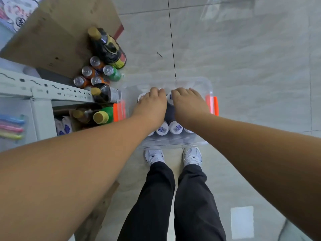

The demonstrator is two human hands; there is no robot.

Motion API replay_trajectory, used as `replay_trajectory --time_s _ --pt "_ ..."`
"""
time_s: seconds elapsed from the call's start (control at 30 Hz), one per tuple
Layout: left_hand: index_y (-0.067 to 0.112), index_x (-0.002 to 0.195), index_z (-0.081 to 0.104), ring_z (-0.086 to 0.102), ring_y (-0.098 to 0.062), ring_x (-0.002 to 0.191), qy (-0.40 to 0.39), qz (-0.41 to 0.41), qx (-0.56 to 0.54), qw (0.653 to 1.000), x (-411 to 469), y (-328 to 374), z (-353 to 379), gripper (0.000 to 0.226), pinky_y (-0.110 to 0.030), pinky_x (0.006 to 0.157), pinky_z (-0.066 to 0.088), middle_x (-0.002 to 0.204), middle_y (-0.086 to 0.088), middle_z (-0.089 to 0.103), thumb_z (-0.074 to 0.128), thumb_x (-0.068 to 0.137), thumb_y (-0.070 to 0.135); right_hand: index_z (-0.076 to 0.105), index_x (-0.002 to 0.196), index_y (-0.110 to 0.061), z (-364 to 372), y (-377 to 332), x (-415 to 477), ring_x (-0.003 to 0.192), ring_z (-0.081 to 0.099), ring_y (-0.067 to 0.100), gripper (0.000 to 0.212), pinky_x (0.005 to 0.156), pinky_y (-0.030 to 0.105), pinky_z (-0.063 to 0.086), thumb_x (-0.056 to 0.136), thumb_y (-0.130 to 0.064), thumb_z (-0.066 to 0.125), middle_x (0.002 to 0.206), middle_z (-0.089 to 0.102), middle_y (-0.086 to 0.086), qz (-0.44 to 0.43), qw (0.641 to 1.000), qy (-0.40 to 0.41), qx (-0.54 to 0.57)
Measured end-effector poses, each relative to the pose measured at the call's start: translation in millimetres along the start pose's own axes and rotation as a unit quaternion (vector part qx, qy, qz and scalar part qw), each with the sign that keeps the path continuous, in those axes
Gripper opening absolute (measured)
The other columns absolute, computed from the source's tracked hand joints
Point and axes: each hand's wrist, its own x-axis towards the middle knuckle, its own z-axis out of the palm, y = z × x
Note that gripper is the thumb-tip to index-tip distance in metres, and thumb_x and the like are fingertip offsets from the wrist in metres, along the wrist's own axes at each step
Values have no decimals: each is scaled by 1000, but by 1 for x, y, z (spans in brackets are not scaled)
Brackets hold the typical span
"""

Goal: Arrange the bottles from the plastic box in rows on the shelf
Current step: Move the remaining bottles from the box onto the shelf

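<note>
Dark bottles with round white caps stand upright and packed close together inside a clear plastic storage box with orange latch handles, which sits on the pale tiled floor directly in front of the person's white trainers. Only the cap tops show from above; at least 4 can be counted along the near side, and more are hidden under the hands.

The person's left hand and right hand both reach down into the box, palms down, fingers curled over caps at the far side. Each hand appears to be closing on a bottle top, though whether either has a firm hold cannot be told, because the fingertips are out of sight.

Judging by their dark contents, the bottles are probably full and fairly heavy for a one-handed lift. The smooth caps could slip, so a grip around the neck just under the cap, or around the body once it is raised clear, would be safer. The material cannot be told, so knocks are best avoided.

To the left stands a white metal shelf rail, with a large dark bottle with a tan cap, several drink cans and a green bottle beside it. A sheet of brown cardboard lies behind them.
</note>
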Motion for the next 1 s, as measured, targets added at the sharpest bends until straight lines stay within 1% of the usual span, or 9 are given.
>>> replay_trajectory --time_s 0.23,0.37,0.5,0.57,0.6,0.67,0.8,0.9,1.0 --pt "15 123 52 55 -29 115 52 43 43 997 16 -5 13 38 -39 98 36 123 -6 57 52 87 3 56 117 -9 18 3 16 106 59 32 30 106 34 31 87 -7 51 118 58 11 -19 999 26 -37" --pt "22 108 54 60 -26 103 57 42 30 997 18 -7 19 33 -39 95 30 110 1 63 49 82 2 59 114 -12 28 4 24 109 63 29 26 114 34 25 89 -13 52 114 67 8 -21 999 13 -22" --pt "17 114 56 62 -33 97 53 43 17 998 15 -9 16 27 -36 79 32 112 -7 66 57 87 14 60 104 -16 18 11 19 97 67 28 17 114 32 30 87 -16 55 99 72 6 -51 998 6 -29" --pt "17 117 55 61 -35 100 35 40 -26 998 6 -10 1 30 -35 74 37 116 -9 64 61 89 23 53 93 -19 -3 16 5 88 66 30 6 105 35 41 87 -18 53 93 70 8 -64 998 -2 -17" --pt "17 120 55 60 -35 103 22 41 -52 998 0 -11 -11 32 -37 76 42 118 -10 64 61 90 26 51 92 -18 -17 18 -2 83 62 31 6 90 37 47 87 -19 53 93 68 9 -63 998 -10 -5" --pt "18 123 57 58 -34 107 -6 59 -88 994 -14 -13 -44 35 -40 84 48 121 -9 64 61 90 31 55 104 -13 -51 22 -18 80 55 32 19 65 34 42 87 -22 54 97 63 11 -53 998 -42 5" --pt "20 115 61 59 -28 101 -35 89 -124 988 -43 -14 -137 30 -34 77 44 108 -2 65 65 87 32 56 122 -9 -142 24 -45 99 60 36 40 76 37 50 87 -28 61 112 62 15 -43 996 -62 37" --pt "22 124 62 58 -23 105 -27 94 -111 989 -73 -6 -233 38 -32 85 45 117 1 64 68 89 35 59 117 -7 -238 21 -70 100 59 34 40 81 38 51 87 -32 64 113 63 14 -46 997 -46 49" --pt "23 120 65 60 -20 96 -9 95 -84 992 -113 1 -343 34 -33 82 47 113 1 68 68 90 39 64 105 -3 -351 11 -104 90 61 33 40 72 37 50 86 -39 67 103 65 15 -48 998 -39 18"
